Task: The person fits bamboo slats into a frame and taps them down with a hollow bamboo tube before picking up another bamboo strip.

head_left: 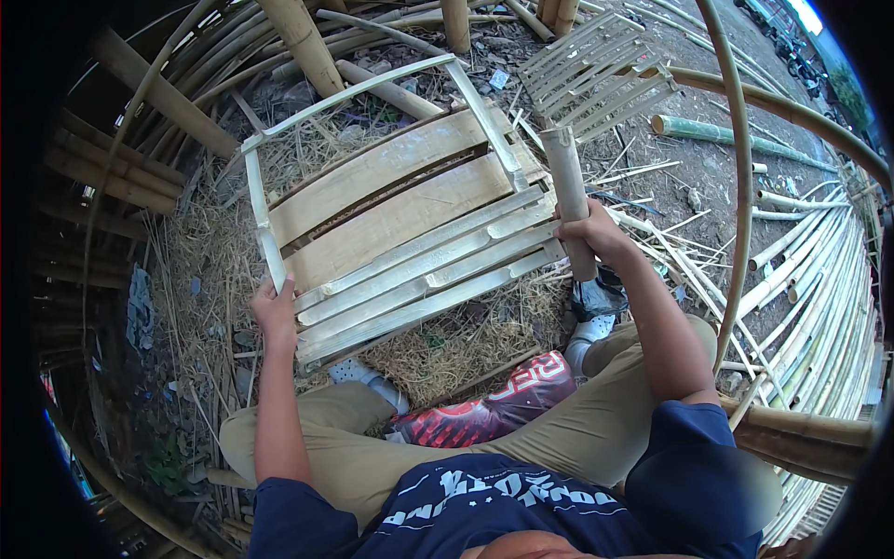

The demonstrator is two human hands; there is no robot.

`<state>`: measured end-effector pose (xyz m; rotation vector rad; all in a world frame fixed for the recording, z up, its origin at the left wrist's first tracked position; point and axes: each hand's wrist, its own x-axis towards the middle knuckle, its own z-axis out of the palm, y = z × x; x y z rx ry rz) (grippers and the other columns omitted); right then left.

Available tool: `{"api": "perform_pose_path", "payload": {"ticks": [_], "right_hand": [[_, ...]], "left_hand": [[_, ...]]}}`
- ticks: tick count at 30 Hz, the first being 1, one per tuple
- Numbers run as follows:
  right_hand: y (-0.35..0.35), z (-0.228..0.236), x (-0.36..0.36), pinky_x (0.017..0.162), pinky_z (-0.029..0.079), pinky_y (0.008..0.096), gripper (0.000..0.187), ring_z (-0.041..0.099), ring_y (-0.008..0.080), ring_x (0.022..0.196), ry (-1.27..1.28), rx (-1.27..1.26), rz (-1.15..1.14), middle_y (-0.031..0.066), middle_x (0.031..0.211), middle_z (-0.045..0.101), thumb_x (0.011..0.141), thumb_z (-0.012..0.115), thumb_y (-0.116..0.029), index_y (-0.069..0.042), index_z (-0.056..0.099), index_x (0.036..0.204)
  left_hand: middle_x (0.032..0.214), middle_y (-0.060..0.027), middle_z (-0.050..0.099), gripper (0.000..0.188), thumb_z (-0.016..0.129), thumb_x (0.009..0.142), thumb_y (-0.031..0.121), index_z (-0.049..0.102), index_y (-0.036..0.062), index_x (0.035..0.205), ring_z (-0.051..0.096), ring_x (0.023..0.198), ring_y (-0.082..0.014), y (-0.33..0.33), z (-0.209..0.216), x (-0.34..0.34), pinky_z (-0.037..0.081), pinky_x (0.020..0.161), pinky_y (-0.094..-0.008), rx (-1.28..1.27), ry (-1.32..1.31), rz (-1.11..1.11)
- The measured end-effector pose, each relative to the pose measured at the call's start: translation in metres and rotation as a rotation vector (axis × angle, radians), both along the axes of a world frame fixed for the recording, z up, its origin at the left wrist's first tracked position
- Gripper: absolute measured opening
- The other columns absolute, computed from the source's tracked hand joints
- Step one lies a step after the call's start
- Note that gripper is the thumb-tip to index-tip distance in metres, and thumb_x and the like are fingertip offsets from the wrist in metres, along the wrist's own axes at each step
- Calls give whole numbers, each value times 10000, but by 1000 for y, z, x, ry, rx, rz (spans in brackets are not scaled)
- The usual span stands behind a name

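Note:
My right hand point(596, 233) is wrapped round a thick, short bamboo or wooden club point(565, 168), held upright beside the slats. My left hand point(275, 312) grips the near left end of a pale split-bamboo strip point(257, 197). That strip is bent at two corners into a three-sided frame, and its right leg comes down on the boards. Below it lie two broad flat boards point(372, 166) with a dark gap between them. Closer to me are several narrow split-bamboo slats point(438, 273), roughly parallel, their left ends near my left hand.
A finished-looking slatted bamboo panel point(596, 79) lies at the far right. Beyond the right arm are a green bamboo pole point(736, 138) and a stack of long poles point(819, 298). Bamboo posts point(303, 47) stand behind. Shavings point(200, 279) cover the ground; a printed sack point(503, 405) lies between my legs.

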<state>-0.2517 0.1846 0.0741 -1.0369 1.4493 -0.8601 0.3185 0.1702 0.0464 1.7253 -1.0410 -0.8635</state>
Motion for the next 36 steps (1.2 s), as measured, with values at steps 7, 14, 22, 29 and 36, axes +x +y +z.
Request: {"api": "perform_pose_path", "payload": {"ticks": [7,14,22,29,36], "right_hand": [[-5,-9,-2,814,522,353,391,650,184,841,5,43,42,54,930,649,721,805,-56,-32,635,1073],[-12,-9,3,818,519,351,411,648,180,853,-4,86,33,56,941,650,720,811,-61,-26,635,1090],[-20,-10,5,848,521,359,433,647,188,883,73,56,-2,72,981,654,736,818,-76,1,634,1120],[-16,-11,9,836,527,364,433,651,190,881,117,55,-25,83,975,664,742,820,-83,11,631,1119],[-11,-1,10,820,536,362,422,663,192,853,237,-5,-17,83,957,678,746,820,-90,20,639,1111]], "left_hand": [[887,-46,728,200,712,979,92,692,-67,1099,632,726,-94,-10,-9,-5,506,691,-275,44,-10,-6],[903,-45,730,212,707,983,102,698,-67,1112,632,731,-93,-13,-7,0,508,697,-278,59,-23,-11],[1008,-66,764,330,738,970,159,704,-43,1229,658,844,-68,-28,15,12,513,773,-259,177,-263,-202],[1045,-75,746,436,702,998,171,621,0,1391,679,934,-130,-55,12,5,530,851,-309,16,-310,-205],[1406,-195,595,492,753,916,155,625,61,1382,576,1319,-333,-49,9,1,472,1101,-427,-173,-865,-268]]}}
